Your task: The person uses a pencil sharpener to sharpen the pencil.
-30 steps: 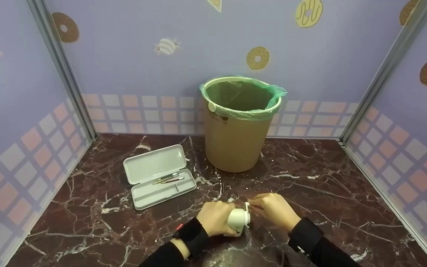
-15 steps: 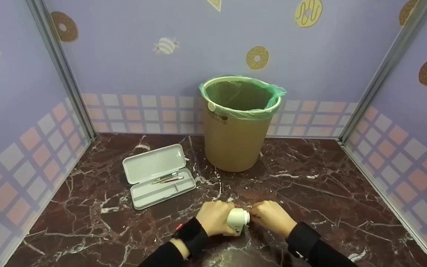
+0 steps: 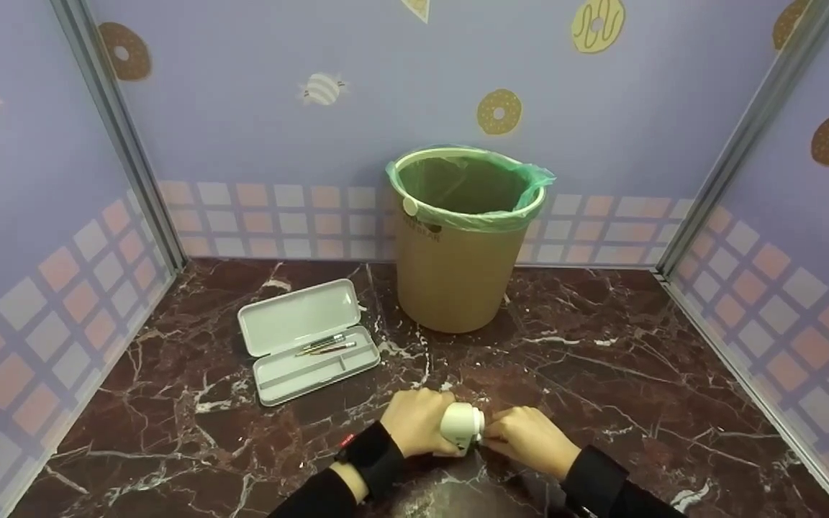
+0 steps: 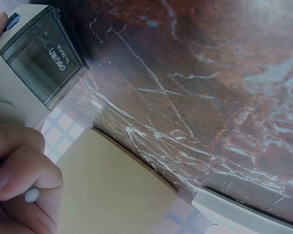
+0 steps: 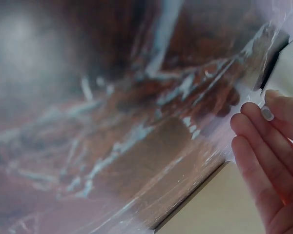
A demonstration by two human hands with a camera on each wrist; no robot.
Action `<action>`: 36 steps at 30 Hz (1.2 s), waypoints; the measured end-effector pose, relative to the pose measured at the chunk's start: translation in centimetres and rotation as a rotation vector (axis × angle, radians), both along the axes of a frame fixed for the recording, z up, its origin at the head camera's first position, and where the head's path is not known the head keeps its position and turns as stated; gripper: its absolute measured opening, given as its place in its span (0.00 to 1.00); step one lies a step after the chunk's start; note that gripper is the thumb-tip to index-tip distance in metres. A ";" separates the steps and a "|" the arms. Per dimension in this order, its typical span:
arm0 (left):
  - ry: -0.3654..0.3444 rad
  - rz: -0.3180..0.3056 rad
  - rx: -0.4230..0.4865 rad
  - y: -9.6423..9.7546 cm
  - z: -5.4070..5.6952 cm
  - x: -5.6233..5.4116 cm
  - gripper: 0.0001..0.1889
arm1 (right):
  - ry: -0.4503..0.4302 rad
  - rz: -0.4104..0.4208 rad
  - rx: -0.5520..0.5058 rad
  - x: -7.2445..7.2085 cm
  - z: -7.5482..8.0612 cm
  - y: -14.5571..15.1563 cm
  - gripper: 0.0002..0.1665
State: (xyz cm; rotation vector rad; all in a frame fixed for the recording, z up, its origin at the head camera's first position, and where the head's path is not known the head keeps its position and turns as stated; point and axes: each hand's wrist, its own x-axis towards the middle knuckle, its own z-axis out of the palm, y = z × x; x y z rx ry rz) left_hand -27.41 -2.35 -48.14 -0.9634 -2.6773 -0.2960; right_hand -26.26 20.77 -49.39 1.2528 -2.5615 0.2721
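A cream hand-crank pencil sharpener (image 3: 460, 424) with a dark see-through shavings drawer (image 4: 49, 56) is on the marbled tabletop near the front. My left hand (image 3: 417, 423) grips its body from the left. On its right side, my right hand (image 3: 533, 439) pinches the crank's small pale knob (image 5: 267, 113) between thumb and fingers. The left wrist view shows the curled fingers (image 4: 24, 165) around that knob, whose end (image 4: 31, 195) pokes out. Most of the crank arm is hidden by the fingers.
Left of the hands lies an open white pencil case (image 3: 299, 316) with several pencils (image 3: 324, 347) in its tray. A tan waste bin (image 3: 458, 273) with a green liner (image 3: 483, 221) stands at the back. Patterned panels (image 3: 242, 129) enclose the sides and rear.
My right hand has swung round the crank's circle, from high beside the sharpener down to a lower spot, carrying the knob with it. The left hand and sharpener stay in place.
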 end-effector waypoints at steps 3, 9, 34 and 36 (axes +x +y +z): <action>-0.002 0.005 0.002 0.0 0.0 -0.1 0.28 | 0.027 0.022 -0.002 0.3 0.0 0.1 0.07; -0.011 0.012 0.005 0.1 0.1 0.0 0.28 | 0.006 0.055 -0.019 1.1 0.3 0.2 0.03; -0.034 0.028 0.003 0.2 0.3 0.2 0.27 | 0.163 0.173 -0.116 3.3 3.4 0.9 0.08; -0.034 0.032 0.006 0.2 0.3 0.1 0.27 | 0.175 0.170 -0.143 3.2 4.1 1.0 0.11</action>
